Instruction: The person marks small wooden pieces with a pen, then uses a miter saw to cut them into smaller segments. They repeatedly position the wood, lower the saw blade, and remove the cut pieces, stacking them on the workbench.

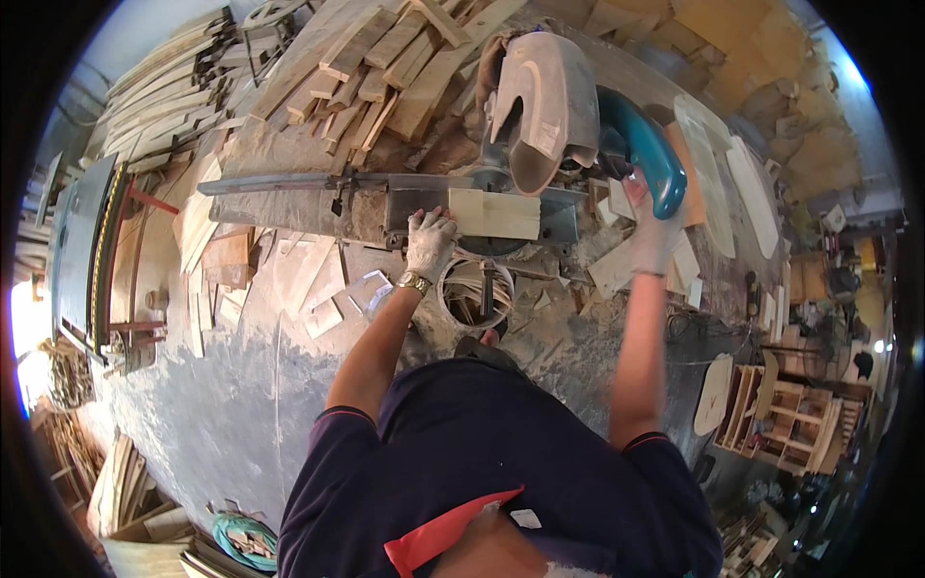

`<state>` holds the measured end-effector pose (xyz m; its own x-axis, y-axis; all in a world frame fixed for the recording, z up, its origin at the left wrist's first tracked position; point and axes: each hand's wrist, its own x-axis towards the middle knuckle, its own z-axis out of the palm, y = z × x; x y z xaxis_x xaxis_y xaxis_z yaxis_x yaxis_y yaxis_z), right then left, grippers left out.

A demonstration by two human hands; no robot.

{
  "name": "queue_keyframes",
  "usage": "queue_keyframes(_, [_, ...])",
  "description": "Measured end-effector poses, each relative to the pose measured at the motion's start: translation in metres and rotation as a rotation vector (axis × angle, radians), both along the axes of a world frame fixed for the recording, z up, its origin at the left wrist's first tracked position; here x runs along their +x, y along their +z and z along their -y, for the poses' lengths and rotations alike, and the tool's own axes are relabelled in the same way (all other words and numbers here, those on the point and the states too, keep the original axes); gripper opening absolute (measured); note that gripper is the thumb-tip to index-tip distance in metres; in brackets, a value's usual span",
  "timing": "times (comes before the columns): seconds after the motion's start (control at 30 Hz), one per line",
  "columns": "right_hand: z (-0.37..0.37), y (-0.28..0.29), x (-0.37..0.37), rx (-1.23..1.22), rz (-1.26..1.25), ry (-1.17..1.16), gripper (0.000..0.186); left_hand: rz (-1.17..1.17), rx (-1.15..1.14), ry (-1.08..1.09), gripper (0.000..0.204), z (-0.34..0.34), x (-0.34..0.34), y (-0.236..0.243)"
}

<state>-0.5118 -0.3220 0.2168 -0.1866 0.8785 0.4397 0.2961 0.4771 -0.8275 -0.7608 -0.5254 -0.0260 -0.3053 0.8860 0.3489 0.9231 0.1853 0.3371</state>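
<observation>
My left hand point(430, 239), in a dusty white glove with a gold wristwatch, presses on a pale wooden block point(494, 213) lying against the fence of a mitre saw point(540, 106). My right hand point(655, 231), also gloved, reaches up to the saw's teal handle point(647, 154) and appears to grip it, though the fingers are partly hidden. The grey blade guard is raised above the block. A long metal fence rail point(289, 183) runs left from the saw.
A heap of cut wooden slats point(366, 67) lies behind the saw. Offcuts and sawdust litter the bench point(318, 289). A round bin point(477, 294) sits under the saw. Stacked planks point(164, 87) stand far left, small wooden frames point(780, 414) lower right.
</observation>
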Motion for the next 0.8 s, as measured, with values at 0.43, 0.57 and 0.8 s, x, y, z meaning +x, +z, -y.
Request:
queue_keyframes(0.43, [0.038, 0.135, -0.063, -0.316, 0.847, 0.243, 0.060, 0.141, 0.048, -0.078, 0.028, -0.009, 0.001, -0.025])
queue_keyframes(0.57, [0.093, 0.040, -0.023, -0.542, 0.610, 0.126, 0.044, 0.156, 0.067, -0.064, 0.027, -0.011, 0.003, -0.025])
queue_keyframes(0.8, [0.123, -0.070, 0.011, -0.578, 0.597, -0.041, 0.071, 0.166, 0.002, -0.066, 0.024, -0.010, 0.006, -0.018])
